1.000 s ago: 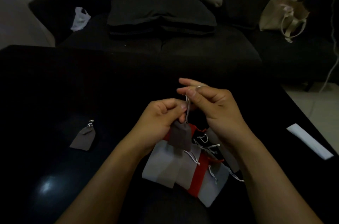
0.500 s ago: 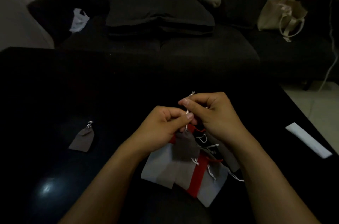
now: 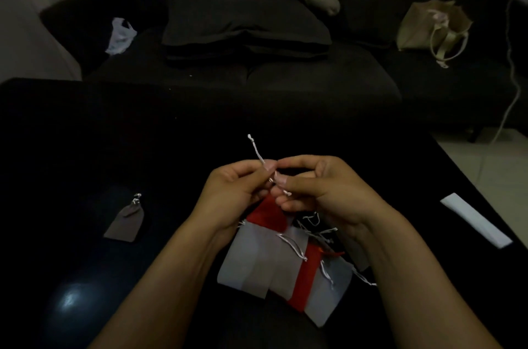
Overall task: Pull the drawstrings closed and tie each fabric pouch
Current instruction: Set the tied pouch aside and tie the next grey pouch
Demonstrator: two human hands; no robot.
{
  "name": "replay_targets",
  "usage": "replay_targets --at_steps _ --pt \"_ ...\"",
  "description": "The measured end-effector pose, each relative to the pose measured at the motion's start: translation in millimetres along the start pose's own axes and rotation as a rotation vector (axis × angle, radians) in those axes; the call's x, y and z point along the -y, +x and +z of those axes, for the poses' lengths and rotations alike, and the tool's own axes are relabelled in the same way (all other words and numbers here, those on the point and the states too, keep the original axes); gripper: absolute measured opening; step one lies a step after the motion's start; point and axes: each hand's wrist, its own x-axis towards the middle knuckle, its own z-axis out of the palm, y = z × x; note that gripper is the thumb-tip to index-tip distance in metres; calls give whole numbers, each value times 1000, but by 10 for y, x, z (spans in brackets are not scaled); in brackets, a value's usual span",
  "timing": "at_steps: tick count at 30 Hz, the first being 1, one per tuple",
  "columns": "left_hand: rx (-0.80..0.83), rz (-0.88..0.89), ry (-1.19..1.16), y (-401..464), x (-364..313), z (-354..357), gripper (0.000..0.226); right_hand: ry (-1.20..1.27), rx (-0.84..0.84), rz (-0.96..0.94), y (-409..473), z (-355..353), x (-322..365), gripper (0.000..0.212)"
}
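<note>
Pinching white drawstring between both hands, pile of pouches beneath, contents unseen

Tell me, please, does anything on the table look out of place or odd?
Nothing looks damaged or spilled. One grey pouch lies alone at the left, apart from the overlapping pile of pouches under the hands. A white strip sits near the right edge.

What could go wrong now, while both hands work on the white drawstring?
1. The left hand and right hand pinch the white drawstring only at the fingertips; it might slip loose.
2. The pile of untied pouches lies under the wrists, so its loose cords could snag.
</note>
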Motion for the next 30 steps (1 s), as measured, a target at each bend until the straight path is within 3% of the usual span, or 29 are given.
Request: replay_targets --at_steps 4,12,19,30 --pt "64 61 0 -22 -75 -50 25 -136 1 -37 -23 32 7 24" --pt "104 253 270 -63 -150 -117 18 -315 -6 -52 -42 -37 6 12" --pt "142 273 384 -99 -160 -108 20 -378 53 -8 -99 -152 46 8" --pt "-95 554 734 -95 -7 -24 16 -489 -163 -268 55 -75 -82 9"
